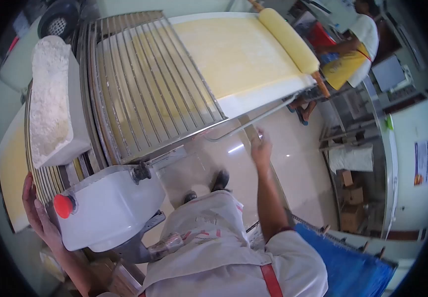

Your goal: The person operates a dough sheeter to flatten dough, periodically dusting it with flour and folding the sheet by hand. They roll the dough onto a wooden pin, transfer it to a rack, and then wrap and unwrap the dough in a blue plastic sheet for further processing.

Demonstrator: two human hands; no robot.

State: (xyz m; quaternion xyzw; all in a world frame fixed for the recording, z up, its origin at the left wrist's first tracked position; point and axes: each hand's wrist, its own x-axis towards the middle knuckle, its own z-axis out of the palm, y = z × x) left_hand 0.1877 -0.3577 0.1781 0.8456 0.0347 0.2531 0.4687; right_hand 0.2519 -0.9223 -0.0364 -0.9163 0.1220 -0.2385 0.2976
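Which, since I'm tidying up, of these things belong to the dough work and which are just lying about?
Likely in the job:
dough sheet
dough roll
metal guard
trough of white powder
white housing, left hand beside it

Likely just lying about:
cardboard boxes
white bundle above them
blue cover

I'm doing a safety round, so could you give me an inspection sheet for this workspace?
Surface: white bed under yellow sheet, partly beneath metal grille
Job's things: yellow roll on wooden pin; white powder in trough
Clutter: cardboard boxes at right
Hands: left hand beside white housing, near red knob; right hand over floor, blurred, grip unclear
Cables: nothing seen
Surroundings: another person near roll; blue cover lower right
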